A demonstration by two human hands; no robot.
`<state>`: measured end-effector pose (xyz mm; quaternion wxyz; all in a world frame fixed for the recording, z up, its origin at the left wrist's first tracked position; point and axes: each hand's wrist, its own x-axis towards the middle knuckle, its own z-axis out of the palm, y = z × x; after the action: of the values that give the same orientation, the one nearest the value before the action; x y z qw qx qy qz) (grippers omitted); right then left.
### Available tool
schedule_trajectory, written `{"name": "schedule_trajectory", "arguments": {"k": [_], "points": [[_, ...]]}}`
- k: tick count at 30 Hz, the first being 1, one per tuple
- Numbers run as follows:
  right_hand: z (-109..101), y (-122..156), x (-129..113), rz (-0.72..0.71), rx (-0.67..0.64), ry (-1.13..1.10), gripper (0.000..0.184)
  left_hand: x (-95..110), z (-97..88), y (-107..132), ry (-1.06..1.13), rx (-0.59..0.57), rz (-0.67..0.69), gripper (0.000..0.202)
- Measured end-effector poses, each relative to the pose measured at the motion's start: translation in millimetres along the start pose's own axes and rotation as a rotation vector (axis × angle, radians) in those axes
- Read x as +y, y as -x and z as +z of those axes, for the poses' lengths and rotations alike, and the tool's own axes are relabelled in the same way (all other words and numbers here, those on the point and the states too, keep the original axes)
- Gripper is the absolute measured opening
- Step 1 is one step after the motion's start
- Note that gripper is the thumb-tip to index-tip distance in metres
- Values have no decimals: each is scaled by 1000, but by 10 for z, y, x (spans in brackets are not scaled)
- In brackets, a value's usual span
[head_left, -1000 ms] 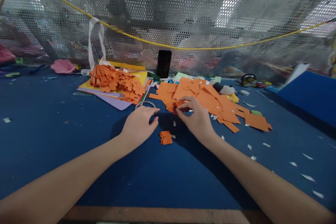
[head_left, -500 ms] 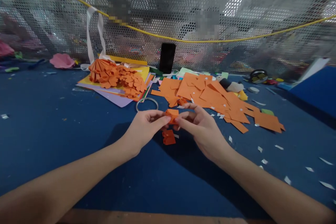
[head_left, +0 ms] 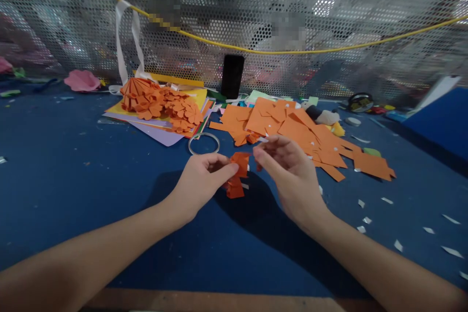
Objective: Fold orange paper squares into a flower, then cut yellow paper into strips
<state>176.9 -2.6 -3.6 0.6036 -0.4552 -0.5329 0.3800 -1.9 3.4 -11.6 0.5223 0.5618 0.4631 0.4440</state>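
My left hand (head_left: 200,184) pinches a small folded orange paper piece (head_left: 240,164) just above the blue table (head_left: 73,190). My right hand (head_left: 290,175) is beside it, fingers curled in a pinch at the piece's right edge; I cannot make out whether it grips the paper. A second folded orange piece (head_left: 234,189) lies on the table right under the held one. A spread of cut orange paper squares (head_left: 310,136) lies just beyond my right hand.
A metal ring (head_left: 204,143) lies beyond my left hand. Folded orange flowers (head_left: 161,105) sit on coloured sheets at back left. A black phone (head_left: 231,76) leans on the mesh screen. Tape roll (head_left: 360,102) at back right. White scraps dot the table's right side.
My right hand picked a folded orange piece from the pile and brought it toward me. Both hands met on it; now the left holds it and the piece is partly unfolded.
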Motion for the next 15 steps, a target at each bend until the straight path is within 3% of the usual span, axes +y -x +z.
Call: {"name": "schedule_trajectory", "arguments": {"k": [2, 6, 15], "points": [[-1, 6, -11, 31, 12, -21, 14, -21, 0, -9, 24, 66, -12, 18], [28, 33, -39, 138, -83, -9, 16, -63, -11, -12, 31, 113, 24, 20], [81, 73, -49, 295, -104, -82, 19, 21, 19, 66, -72, -3, 96, 16]]}}
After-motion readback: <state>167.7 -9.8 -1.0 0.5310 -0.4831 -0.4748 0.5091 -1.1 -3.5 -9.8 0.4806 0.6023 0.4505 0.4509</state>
